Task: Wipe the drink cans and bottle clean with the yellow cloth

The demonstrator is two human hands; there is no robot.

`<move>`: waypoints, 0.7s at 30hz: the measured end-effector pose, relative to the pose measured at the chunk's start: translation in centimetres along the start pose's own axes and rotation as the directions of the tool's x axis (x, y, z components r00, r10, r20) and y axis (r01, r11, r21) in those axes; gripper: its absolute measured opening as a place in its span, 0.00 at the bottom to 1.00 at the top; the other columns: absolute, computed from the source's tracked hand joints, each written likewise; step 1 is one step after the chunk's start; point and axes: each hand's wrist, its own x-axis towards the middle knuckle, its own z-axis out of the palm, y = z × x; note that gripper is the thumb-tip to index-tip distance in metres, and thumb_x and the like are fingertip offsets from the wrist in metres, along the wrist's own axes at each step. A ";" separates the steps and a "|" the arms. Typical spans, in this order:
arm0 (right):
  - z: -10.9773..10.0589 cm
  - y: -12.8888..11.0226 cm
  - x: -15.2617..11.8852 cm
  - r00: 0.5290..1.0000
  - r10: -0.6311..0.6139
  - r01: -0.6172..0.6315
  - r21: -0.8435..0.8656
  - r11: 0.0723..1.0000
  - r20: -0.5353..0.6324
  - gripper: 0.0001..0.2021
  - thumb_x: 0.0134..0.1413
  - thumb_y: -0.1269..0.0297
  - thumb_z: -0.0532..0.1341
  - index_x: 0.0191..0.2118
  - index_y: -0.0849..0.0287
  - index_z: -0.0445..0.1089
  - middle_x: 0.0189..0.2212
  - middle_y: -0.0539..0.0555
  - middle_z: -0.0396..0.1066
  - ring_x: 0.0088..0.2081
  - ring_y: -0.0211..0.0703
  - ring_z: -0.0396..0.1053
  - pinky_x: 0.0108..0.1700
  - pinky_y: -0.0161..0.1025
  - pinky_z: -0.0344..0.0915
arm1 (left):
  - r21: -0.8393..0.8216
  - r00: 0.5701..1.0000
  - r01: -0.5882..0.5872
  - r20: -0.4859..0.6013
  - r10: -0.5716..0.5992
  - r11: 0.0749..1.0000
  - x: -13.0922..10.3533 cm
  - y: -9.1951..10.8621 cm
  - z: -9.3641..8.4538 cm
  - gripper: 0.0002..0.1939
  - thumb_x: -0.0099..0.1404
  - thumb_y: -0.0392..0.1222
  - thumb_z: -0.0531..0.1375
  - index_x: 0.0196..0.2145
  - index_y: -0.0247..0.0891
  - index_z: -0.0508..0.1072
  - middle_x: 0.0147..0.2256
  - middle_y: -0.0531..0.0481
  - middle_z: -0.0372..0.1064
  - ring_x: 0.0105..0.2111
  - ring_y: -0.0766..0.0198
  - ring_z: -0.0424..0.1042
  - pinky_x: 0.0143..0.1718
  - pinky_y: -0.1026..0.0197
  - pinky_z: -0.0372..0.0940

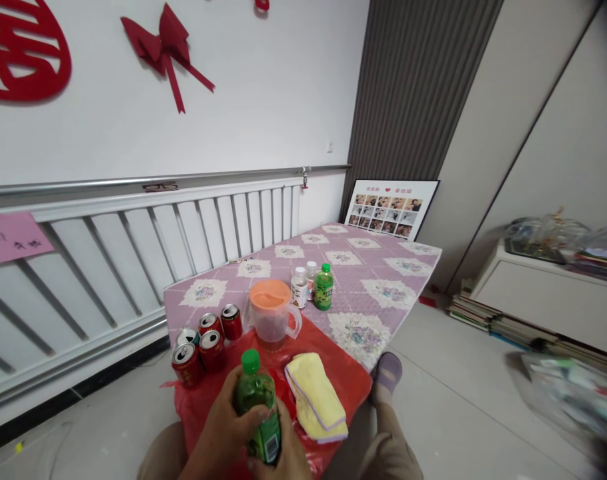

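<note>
My left hand [228, 423] is wrapped round the left side of a green bottle [258, 400] with a green cap. The fingers of my right hand [283, 447] close on the bottle's lower right side. The bottle is upright, slightly tilted, above a red plastic sheet [351, 370]. Just right of it lies a folded yellow cloth [316, 397] with a purple edge. Behind stands a clear pitcher [271, 323] with an orange lid. Several opened cans [186, 363] stand at the left. A second green bottle [324, 290] stands beside two white-capped bottles [299, 290].
The table [343, 273] has a purple floral cover. A white radiator [193, 237] runs along its left side. At the back, a photo board [388, 208] leans against the wall. A white cabinet [543, 293] stands at the right, with stacked papers and plastic bags near it.
</note>
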 end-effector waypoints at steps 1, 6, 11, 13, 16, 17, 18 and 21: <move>-0.2 0.0 -0.1 1.000 0.016 -0.016 0.006 1.000 -0.004 0.45 0.32 0.75 0.66 0.63 0.57 0.56 0.58 0.62 0.66 0.58 0.60 0.65 0.57 0.50 0.64 | -0.023 1.000 -0.012 0.016 0.013 1.000 0.2 0.2 0.3 0.35 0.50 0.51 0.68 0.53 0.36 0.65 0.42 0.44 0.75 0.42 0.50 0.74 0.43 0.54 0.70; -2.5 -2.1 0.1 0.998 0.023 -0.028 0.086 0.996 0.057 0.42 0.36 0.73 0.65 0.63 0.60 0.55 0.58 0.62 0.66 0.59 0.55 0.63 0.58 0.47 0.62 | -0.171 0.985 -0.051 0.155 0.078 0.984 1.0 1.5 1.2 0.31 0.59 0.56 0.63 0.55 0.37 0.65 0.51 0.40 0.71 0.49 0.48 0.71 0.50 0.51 0.66; -4.4 -4.4 0.2 0.994 0.035 -0.051 0.167 0.985 0.101 0.39 0.38 0.68 0.68 0.61 0.57 0.60 0.50 0.58 0.73 0.55 0.54 0.67 0.56 0.45 0.64 | -0.284 0.967 -0.007 0.241 0.078 0.959 1.2 1.7 1.3 0.29 0.62 0.57 0.61 0.56 0.40 0.68 0.55 0.41 0.68 0.56 0.48 0.66 0.59 0.48 0.59; -4.7 -4.8 0.1 0.992 0.036 -0.058 0.188 0.980 0.121 0.38 0.40 0.66 0.69 0.60 0.56 0.60 0.48 0.57 0.74 0.54 0.54 0.68 0.56 0.46 0.64 | -0.301 0.961 0.016 0.268 0.068 0.954 1.0 1.4 1.4 0.28 0.62 0.56 0.61 0.56 0.41 0.68 0.56 0.42 0.68 0.57 0.48 0.65 0.60 0.47 0.57; -4.6 -4.7 0.0 0.993 0.010 -0.032 0.181 0.983 0.120 0.37 0.40 0.67 0.68 0.60 0.56 0.61 0.48 0.57 0.74 0.56 0.55 0.67 0.57 0.47 0.62 | -0.325 0.941 0.022 0.326 0.090 0.945 0.8 1.2 1.7 0.31 0.58 0.57 0.64 0.55 0.40 0.68 0.54 0.40 0.69 0.55 0.46 0.66 0.57 0.47 0.60; -4.5 -4.4 -0.1 0.995 0.006 -0.023 0.163 0.986 0.102 0.38 0.39 0.68 0.68 0.60 0.56 0.60 0.49 0.58 0.74 0.56 0.55 0.66 0.58 0.47 0.61 | -0.342 0.934 0.023 0.343 0.102 0.939 0.7 1.1 1.8 0.32 0.57 0.58 0.65 0.55 0.39 0.69 0.54 0.40 0.70 0.55 0.45 0.67 0.55 0.47 0.62; -4.3 -4.1 -0.1 0.997 0.008 -0.018 0.135 0.991 0.073 0.38 0.39 0.69 0.67 0.61 0.57 0.59 0.51 0.59 0.72 0.57 0.55 0.65 0.58 0.48 0.61 | -0.361 0.931 0.026 0.350 0.109 0.932 0.7 1.1 2.0 0.33 0.56 0.58 0.66 0.55 0.39 0.69 0.54 0.39 0.70 0.54 0.44 0.67 0.55 0.47 0.62; -3.8 -3.2 0.1 0.999 0.032 -0.031 0.037 0.999 -0.035 0.40 0.39 0.70 0.65 0.62 0.60 0.56 0.57 0.62 0.66 0.59 0.55 0.63 0.60 0.49 0.59 | -0.398 0.945 0.039 0.312 0.095 0.917 0.6 0.8 2.2 0.33 0.55 0.55 0.68 0.55 0.41 0.68 0.54 0.40 0.69 0.55 0.44 0.66 0.55 0.47 0.61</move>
